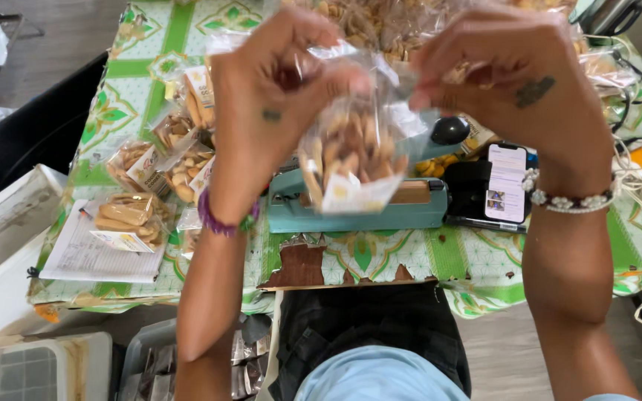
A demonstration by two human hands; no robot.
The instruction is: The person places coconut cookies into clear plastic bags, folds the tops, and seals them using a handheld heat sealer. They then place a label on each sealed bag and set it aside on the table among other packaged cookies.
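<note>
We hold a clear snack bag (351, 152) up in front of us with both hands, pinching its open top. Our left hand (265, 104) grips the plastic at the bag's ten o'clock corner, fingers curled tight on the film; our right hand (510, 74) clamps the top at about two o'clock, thumb and fingers pressed on the plastic. The bag hangs upright between the two hands, filled with pale, finger-shaped biscuits, with a small label at its lower edge.

Directly behind and below the bag, at six o'clock, lies a teal heat sealer (417, 208) on the table, its black knob (450, 130) showing at three o'clock from the bag. Just beside the sealer at three o'clock lies a phone (506, 182) with its screen lit, on a dark case.

At nine o'clock from the bag, a group of filled snack packets (165, 160) lies on the green-patterned tablecloth (135, 82), one of them resting on a printed sheet of paper (87, 256). At twelve o'clock, behind our hands, sits a large clear sack of loose biscuits (380, 26). White cables (637, 182) trail at the three o'clock edge of the table.

A purple and green band circles our left wrist; a white bead bracelet circles the right.
</note>
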